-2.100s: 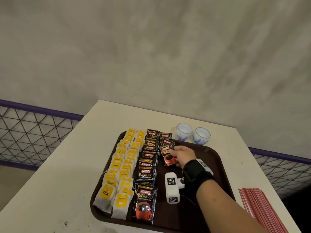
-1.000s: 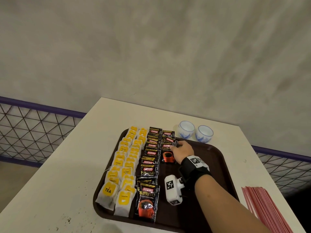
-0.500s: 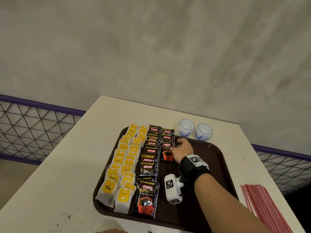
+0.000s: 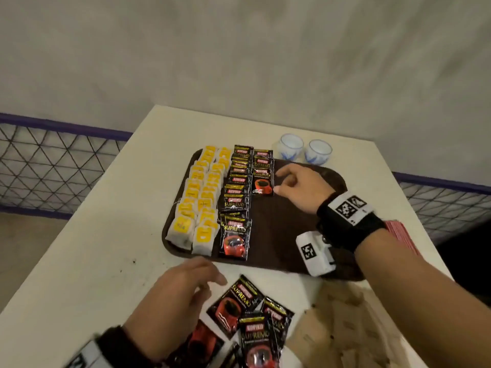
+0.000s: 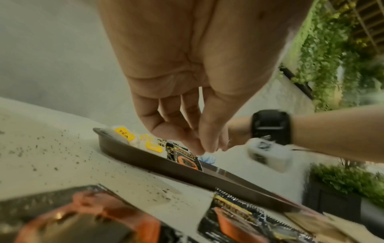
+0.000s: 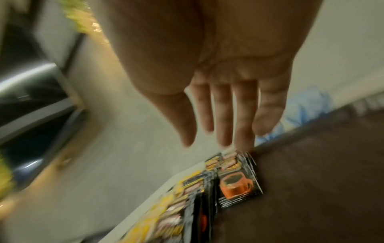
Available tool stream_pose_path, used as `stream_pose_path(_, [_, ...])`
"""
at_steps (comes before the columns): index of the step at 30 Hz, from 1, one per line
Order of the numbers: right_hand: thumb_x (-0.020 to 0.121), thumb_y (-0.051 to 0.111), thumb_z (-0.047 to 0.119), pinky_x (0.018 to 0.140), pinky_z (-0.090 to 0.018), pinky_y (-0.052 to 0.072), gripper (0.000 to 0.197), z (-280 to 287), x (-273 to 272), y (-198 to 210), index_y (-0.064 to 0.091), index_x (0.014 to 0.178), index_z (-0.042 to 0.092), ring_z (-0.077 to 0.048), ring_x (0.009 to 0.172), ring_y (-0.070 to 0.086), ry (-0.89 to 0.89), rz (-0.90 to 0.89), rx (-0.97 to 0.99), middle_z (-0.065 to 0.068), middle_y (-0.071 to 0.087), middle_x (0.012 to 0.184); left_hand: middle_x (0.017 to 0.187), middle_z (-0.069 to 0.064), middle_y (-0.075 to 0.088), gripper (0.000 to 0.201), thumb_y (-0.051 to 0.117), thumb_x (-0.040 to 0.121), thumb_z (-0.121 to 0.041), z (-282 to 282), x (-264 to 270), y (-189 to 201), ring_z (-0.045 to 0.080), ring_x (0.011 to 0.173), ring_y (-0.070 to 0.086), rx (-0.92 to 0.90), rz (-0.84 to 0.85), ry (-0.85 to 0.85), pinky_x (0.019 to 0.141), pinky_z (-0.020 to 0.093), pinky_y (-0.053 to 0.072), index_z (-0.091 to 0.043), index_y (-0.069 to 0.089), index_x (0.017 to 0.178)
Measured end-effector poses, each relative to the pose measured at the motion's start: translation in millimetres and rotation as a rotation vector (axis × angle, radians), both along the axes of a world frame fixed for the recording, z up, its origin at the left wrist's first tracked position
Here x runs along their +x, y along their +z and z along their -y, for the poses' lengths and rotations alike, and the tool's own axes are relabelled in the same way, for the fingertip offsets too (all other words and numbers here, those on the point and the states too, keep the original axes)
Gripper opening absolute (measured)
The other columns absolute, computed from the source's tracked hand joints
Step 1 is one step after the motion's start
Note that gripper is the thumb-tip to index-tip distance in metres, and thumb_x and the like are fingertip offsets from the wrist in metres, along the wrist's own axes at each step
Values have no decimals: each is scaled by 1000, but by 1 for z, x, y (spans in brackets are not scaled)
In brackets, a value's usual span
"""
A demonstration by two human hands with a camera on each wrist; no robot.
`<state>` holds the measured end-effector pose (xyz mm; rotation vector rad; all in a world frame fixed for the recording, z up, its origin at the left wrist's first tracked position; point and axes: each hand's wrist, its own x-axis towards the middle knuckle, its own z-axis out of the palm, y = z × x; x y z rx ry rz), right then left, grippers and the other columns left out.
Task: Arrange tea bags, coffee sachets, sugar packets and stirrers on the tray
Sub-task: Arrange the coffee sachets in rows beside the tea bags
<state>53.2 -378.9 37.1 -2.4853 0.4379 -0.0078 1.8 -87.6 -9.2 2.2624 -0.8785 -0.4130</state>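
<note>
In the head view, a brown tray is seen on the pale worktop. Two columns of yellow-tagged tea bags are laid along the tray's left side, and a full column of black coffee sachets is set just beside them. A shorter second column of sachets is started at the far end. The right hand is held over the tray just right of that short column, its grip released and nothing grasped. The left hand is held above the worktop before the tray, fingers relaxed, beside loose coffee sachets lying on the near edge. Two small cups are placed behind the tray, and red stirrers are partly hidden behind the right wrist.

In the left wrist view, the left hand is shown with fingers hanging loosely together, empty, above the tray's near rim.

In the right wrist view, blurred, the right hand is shown with fingers extended and empty above the short sachet column.
</note>
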Motion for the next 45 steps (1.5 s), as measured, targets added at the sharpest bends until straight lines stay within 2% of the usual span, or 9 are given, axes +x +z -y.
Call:
stream_pose_path(5, [86, 67, 35, 74, -23, 44, 31, -28, -96, 13, 60, 114, 22, 0, 68, 52, 286, -251, -93, 11, 60, 84, 93, -25, 58, 19, 72, 80, -35, 3, -5, -2, -4, 80, 57, 92, 57, -24, 71, 13, 42, -40, 62, 96])
stream_pose_path(12, [72, 69, 61, 82, -31, 49, 57, -81, -183, -17, 57, 115, 26, -13, 93, 57, 343, -506, -207, 7, 63, 104, 112, -13, 51, 77, 70, 61, -68, 27, -42, -6, 8, 104, 46, 382, 130, -192, 92, 26, 43, -30, 49, 125])
stream_pose_path(16, [59, 70, 70, 81, -37, 50, 63, -109, -191, -32, 53, 104, 29, -15, 90, 56, 266, -433, -273, 8, 59, 99, 111, -9, 51, 71, 73, 63, -57, 42, -54, -4, 12, 102, 47, 453, 111, -188, 90, 27, 42, -27, 45, 121])
stream_pose_path(20, [61, 76, 57, 87, -42, 48, 67, -121, -186, -41, 47, 112, 25, -17, 96, 53, 189, -436, -263, 6, 54, 105, 110, -7, 57, 64, 77, 63, -46, 44, -52, -3, 14, 101, 54, 476, 36, -177, 89, 29, 46, -25, 47, 116])
stream_pose_path(24, [71, 77, 39, 78, -33, 46, 41, -119, -185, -39, 47, 96, 27, -16, 87, 53, 175, -444, -164, 9, 53, 89, 103, -13, 58, 40, 72, 76, -36, 36, -45, -2, 7, 94, 55, 344, -80, -114, 83, 22, 46, -30, 53, 110])
stream_pose_path(28, [73, 76, 18, 67, -24, 48, 27, -110, -185, -38, 52, 73, 29, -9, 75, 57, 81, -371, 28, 13, 57, 75, 116, -14, 54, 23, 53, 94, -27, 34, -34, 2, 3, 102, 52, 190, 37, -40, 94, 20, 44, -30, 55, 116])
stream_pose_path(32, [66, 74, 10, 78, -31, 56, 21, -90, -192, -28, 61, 63, 26, -1, 65, 59, 43, -304, 229, 9, 63, 62, 130, -12, 46, 39, 52, 93, -29, 38, -29, -4, 9, 118, 45, 256, 137, -95, 105, 25, 38, -28, 45, 131])
stream_pose_path(36, [76, 69, 2, 63, -8, 43, 24, -70, -194, -5, 63, 66, 23, -2, 68, 63, 96, -273, 328, 6, 64, 67, 135, -5, 42, 56, 62, 85, -28, 44, -22, -8, 18, 120, 42, 387, 163, -142, 105, 31, 36, -24, 38, 135])
stream_pose_path(45, [83, 64, -4, 52, -22, 45, 17, -17, -134, 7, 61, 79, 12, -18, 60, 59, -164, 9, 510, -3, 62, 61, 125, -8, 52, 57, 62, 82, -12, 48, -12, -4, 12, 115, 55, 226, -55, -85, 102, 28, 43, -42, 31, 120])
